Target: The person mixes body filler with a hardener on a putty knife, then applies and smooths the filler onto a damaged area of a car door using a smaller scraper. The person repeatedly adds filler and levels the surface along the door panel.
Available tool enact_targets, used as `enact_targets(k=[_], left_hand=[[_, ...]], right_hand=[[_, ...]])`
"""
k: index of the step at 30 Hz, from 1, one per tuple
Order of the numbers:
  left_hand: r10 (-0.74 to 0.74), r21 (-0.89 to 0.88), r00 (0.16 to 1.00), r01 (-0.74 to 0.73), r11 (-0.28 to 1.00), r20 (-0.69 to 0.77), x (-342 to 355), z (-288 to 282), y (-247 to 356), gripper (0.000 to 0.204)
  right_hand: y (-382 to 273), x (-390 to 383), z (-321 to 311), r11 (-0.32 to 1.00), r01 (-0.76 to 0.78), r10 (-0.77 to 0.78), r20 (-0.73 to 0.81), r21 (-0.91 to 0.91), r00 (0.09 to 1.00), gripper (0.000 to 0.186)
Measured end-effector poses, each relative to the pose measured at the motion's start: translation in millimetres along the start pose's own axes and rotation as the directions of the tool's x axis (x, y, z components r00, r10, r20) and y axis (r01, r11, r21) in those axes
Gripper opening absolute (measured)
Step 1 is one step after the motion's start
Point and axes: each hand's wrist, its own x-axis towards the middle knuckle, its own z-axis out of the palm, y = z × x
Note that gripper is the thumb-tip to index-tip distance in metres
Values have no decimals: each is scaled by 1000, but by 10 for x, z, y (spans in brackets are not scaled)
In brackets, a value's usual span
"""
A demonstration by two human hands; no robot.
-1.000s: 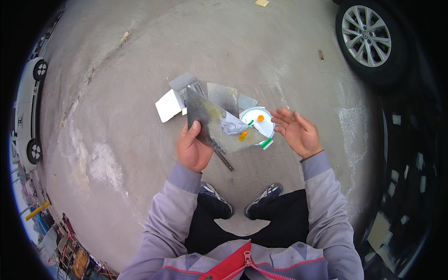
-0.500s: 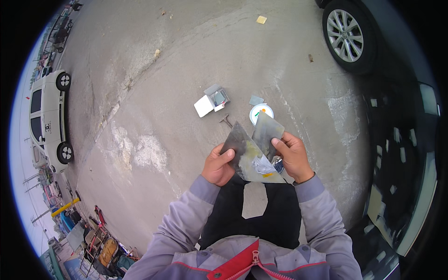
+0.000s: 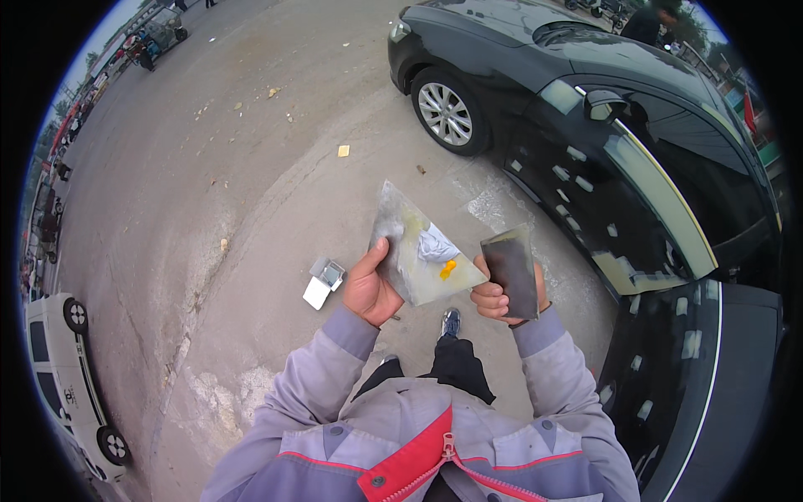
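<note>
- Head view: the left hand [image 3: 372, 289] is clamping the board [image 3: 410, 280] at its left edge, the thumb pressing on top and the other fingers hiding, probably supporting it from below.
- That grip is leaving the middle and right of the board uncovered, and there the grey paste [image 3: 435, 244] is sitting in one lump, with the small orange paste [image 3: 447, 269] lying just beside it.
- The board is facing upward in front of the chest, seemingly so that both pastes are resting on it without sliding.
- The right hand [image 3: 495, 299] is closing around the dark spreader [image 3: 512, 280], its curled fingers showing at the left side and the rest hiding behind.
- The spreader is standing upright in that fist, its pale upper edge pointing away from the body; this is presumably leaving that edge unobstructed.
- The hands are staying apart; the board's right tip is reaching close to the right fingers, and whether they are touching is impossible to tell.
- The white box [image 3: 318, 293] is lying with its flap out on the ground [image 3: 251, 326], likely because both hands are occupied.
- The black car [image 3: 577, 209], showing pale patches on its side, is standing to the person's right.
</note>
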Motion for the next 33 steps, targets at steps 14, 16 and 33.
enact_targets(k=[14, 16, 33], left_hand=[[-663, 170, 745, 645, 745, 76, -1191, 598, -1127, 43], [-700, 179, 712, 683, 708, 52, -1331, 675, -1353, 43], [-451, 403, 845, 321, 857, 287, -2811, 1312, -3290, 42]], right_hand=[[2014, -1385, 840, 617, 495, -781, -399, -611, 481, 38], [2196, -1666, 884, 604, 515, -789, -363, -609, 495, 34], [3866, -3873, 1362, -53, -510, -876, 285, -858, -389, 27]])
